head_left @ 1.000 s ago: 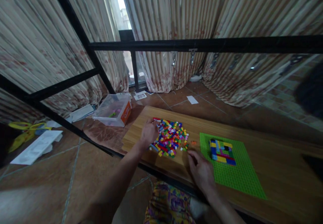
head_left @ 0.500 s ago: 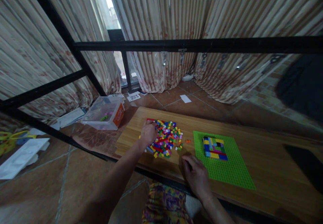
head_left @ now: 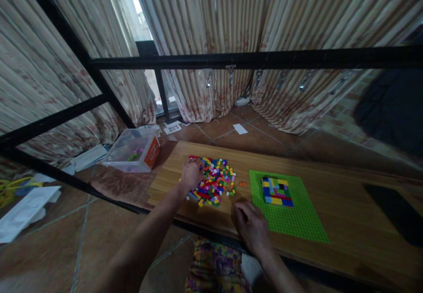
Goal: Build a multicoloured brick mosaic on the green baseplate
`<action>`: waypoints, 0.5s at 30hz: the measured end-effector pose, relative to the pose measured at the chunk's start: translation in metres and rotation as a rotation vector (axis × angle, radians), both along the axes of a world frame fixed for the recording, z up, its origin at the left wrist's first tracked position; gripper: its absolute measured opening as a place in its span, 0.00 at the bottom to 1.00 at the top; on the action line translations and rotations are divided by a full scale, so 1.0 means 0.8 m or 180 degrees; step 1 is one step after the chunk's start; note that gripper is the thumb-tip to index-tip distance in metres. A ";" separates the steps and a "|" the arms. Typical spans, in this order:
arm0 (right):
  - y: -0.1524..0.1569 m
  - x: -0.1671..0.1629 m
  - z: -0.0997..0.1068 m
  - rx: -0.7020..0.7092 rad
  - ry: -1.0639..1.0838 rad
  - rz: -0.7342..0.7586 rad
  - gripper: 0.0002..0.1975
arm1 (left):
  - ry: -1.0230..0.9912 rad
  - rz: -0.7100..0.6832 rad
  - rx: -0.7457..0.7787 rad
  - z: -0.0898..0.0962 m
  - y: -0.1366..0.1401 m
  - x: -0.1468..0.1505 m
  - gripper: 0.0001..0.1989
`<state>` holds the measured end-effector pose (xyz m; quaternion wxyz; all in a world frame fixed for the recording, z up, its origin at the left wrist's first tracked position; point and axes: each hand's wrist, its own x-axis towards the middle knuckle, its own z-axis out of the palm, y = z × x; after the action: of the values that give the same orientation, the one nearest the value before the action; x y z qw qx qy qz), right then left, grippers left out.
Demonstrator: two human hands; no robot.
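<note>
Reaching over the left side of a pile of small colourful toy bricks (head_left: 216, 180), my left hand (head_left: 192, 174) has its fingers bent down and closed among the bricks. Whatever is between its fingertips is hidden. My right hand (head_left: 253, 226) rests near the front edge of the wooden board, curled into a loose fist, and the inside of it cannot be seen. To its right lies a green studded baseplate (head_left: 297, 222), carrying a low square build of multicoloured bricks (head_left: 277, 192). A small orange brick piece (head_left: 242, 183) lies between pile and baseplate.
The wooden tabletop (head_left: 330, 187) also bears a dark flat object (head_left: 395, 211) at right. A clear plastic box (head_left: 132, 152) with an orange label stands on the floor at left. Black metal bars (head_left: 198, 62) cross in front of the curtains. White trays (head_left: 28, 209) lie far left.
The whole view has shifted slightly, moving the scene a little left. My left hand stays at the pile's left side with a small turn of the fingers; my right hand has hardly moved.
</note>
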<state>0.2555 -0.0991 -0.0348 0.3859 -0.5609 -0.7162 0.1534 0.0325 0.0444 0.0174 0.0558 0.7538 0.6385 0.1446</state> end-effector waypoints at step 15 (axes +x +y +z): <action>0.002 -0.004 0.003 0.0075 -0.0004 -0.0021 0.10 | 0.0206 -0.0353 0.0174 0.009 0.007 -0.003 0.07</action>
<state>0.2526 -0.0975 -0.0320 0.3925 -0.5587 -0.7164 0.1433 0.0301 0.0497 0.0248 0.0225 0.7935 0.5931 0.1343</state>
